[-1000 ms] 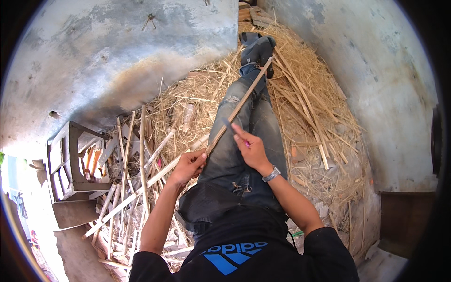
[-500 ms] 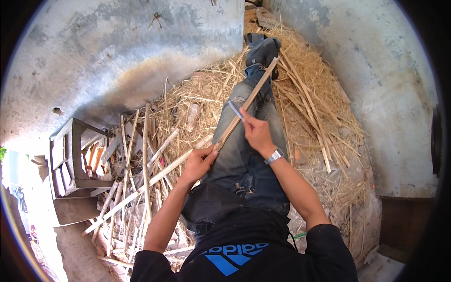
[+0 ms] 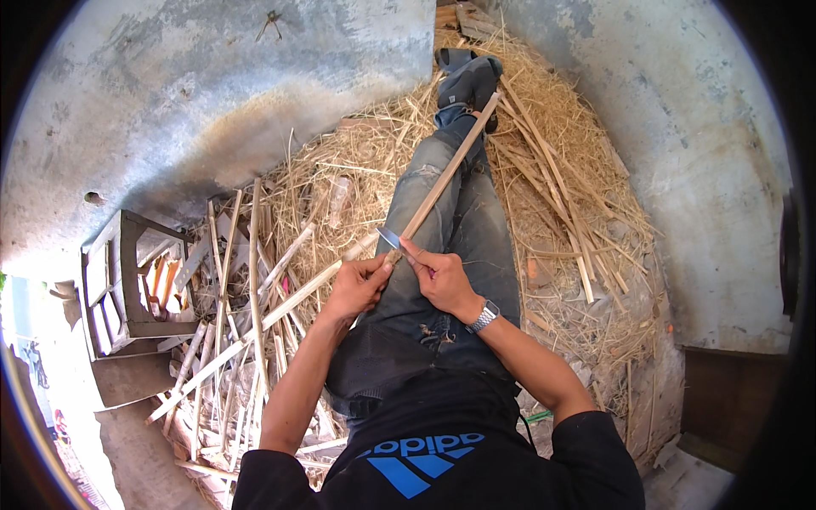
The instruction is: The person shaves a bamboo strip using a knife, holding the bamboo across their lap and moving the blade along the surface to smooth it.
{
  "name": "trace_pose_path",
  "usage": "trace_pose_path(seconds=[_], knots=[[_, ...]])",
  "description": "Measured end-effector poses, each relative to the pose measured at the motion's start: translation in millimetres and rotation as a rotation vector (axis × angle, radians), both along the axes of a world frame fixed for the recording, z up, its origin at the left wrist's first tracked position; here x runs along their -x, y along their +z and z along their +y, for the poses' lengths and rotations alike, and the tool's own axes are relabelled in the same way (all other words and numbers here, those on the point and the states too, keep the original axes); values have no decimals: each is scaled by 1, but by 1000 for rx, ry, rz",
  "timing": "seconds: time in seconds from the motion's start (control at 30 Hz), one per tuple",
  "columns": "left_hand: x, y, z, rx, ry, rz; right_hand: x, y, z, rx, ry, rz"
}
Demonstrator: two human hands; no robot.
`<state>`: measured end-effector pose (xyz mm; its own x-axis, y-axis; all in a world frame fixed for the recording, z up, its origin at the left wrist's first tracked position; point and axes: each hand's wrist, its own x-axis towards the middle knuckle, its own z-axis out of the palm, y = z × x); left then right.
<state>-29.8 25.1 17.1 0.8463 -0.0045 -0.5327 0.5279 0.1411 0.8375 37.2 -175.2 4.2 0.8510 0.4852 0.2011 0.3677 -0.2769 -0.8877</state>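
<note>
A long, flat wooden strip [image 3: 450, 170] lies slantwise along my outstretched legs, its far end by my feet. My left hand [image 3: 357, 289] pinches its near end between thumb and fingers. Close beside it, my right hand [image 3: 442, 279], with a silver watch at the wrist, is closed on a knife. The knife's blade [image 3: 388, 237] sticks out to the left across the strip, just beyond my left fingertips. The knife's handle is hidden inside my right hand.
Several wooden strips [image 3: 255, 280] lean and lie on the left beside a dark open-framed box [image 3: 140, 280]. More strips [image 3: 552, 187] rest on straw [image 3: 586, 161] at right. Grey walls [image 3: 221, 76] rise at the far left and right.
My right hand has drawn the knife back along the strip toward me, to just beside my left hand. The left hand keeps its hold on the near end.
</note>
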Motion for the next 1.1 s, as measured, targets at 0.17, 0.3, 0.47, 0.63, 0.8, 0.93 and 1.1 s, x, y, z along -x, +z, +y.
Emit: trace_pose_path(seconds=[0.17,0.3,0.47,0.63,0.8,0.93,1.1], knots=[[3,12,3,34,5,21,-25,-18,-1,-163,-126,-12],[5,13,8,95,17,48,-69,-9,-10,88,-298,-180],[-1,9,8,95,4,74,-68,-19,-5,61,-229,-232],[-3,2,7,106,-17,83,5,-8,6,113,-35,-131],[7,8,6,45,12,50,-4,9,-4,45,54,48],[24,8,12,-41,26,19,-17,3,-7,100,39,-192],[42,7,22,-53,17,20,-23,5,-17,14,-188,-86]])
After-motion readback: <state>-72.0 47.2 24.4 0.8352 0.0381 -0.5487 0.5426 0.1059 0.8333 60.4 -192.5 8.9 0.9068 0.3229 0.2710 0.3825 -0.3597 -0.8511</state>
